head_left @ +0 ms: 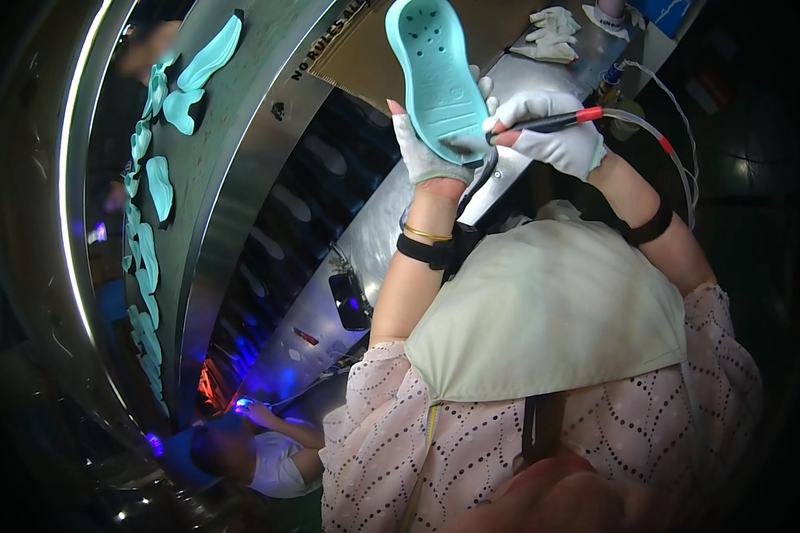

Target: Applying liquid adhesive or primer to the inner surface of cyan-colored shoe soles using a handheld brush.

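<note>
My left hand (425,153), in a fingerless-tipped white glove, is closed on a turquoise foam shoe sole (440,80). The sole is held tilted up, its inner face with small holes toward me, heel end low. In my gloved right hand (564,147) is a black pen-shaped tool (551,123) with a red band, gripped like a pen. Its tip end is beside the heel of the sole; whether it touches, I cannot tell. From its back end runs a pale cable or tube (653,133).
Left, a curved conveyor belt (200,160) carries several turquoise sole pieces (160,188). A metal bench (364,235) holds a phone (349,300). Brown cardboard (364,58) lies beyond my left hand, spare white gloves (551,34) farther right. Another person (276,457) works at lower left.
</note>
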`<state>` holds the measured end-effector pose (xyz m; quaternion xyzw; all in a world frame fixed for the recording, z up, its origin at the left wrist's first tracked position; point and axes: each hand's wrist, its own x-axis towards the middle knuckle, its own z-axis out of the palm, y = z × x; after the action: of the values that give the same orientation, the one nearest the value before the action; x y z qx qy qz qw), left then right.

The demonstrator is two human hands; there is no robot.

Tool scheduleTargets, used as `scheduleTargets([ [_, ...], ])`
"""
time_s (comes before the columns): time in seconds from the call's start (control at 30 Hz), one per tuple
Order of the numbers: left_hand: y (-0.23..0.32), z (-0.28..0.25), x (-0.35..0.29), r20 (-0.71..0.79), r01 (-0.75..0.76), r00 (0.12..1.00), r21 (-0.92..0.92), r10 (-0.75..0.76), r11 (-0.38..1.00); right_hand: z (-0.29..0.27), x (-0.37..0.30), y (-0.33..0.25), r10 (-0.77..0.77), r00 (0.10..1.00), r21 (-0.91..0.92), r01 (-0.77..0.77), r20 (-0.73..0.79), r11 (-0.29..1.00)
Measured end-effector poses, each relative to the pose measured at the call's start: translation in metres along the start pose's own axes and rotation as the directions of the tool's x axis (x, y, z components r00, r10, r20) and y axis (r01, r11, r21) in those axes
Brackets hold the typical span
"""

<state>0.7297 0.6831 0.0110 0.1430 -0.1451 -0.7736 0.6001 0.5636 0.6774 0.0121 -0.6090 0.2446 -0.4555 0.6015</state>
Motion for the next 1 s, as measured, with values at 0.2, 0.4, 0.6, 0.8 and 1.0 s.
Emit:
scheduleTargets([
  [0.2, 0.011, -0.003, -0.001, -0.07, 0.021, 0.997, 0.119, -0.013, 0.993, 0.004, -0.003, 0.0, -0.101, 0.992, -0.199, 0.115, 0.08, 0.973],
  [0.4, 0.024, -0.015, 0.002, 0.048, 0.143, 0.989, -0.07, -0.139, 0.987, 0.007, -0.02, -0.006, 0.448, 0.893, 0.249, -0.445, 0.046, 0.86],
  [0.6, 0.024, -0.007, 0.003, -0.017, 0.119, 0.993, 0.064, -0.118, 0.991, 0.016, -0.004, 0.002, 0.183, 0.974, 0.004, -0.184, -0.133, 0.983],
  [0.8, 0.033, -0.009, 0.007, -0.062, 0.151, 0.988, 0.182, -0.142, 0.972, 0.013, -0.006, -0.012, 0.507, 0.861, 0.134, -0.506, 0.031, 0.852],
  [1.0, 0.038, -0.01, 0.008, -0.253, 0.258, 0.95, 0.309, -0.183, 0.915, 0.005, 0.013, -0.002, 0.115, 0.992, 0.083, -0.119, 0.045, 0.989],
])
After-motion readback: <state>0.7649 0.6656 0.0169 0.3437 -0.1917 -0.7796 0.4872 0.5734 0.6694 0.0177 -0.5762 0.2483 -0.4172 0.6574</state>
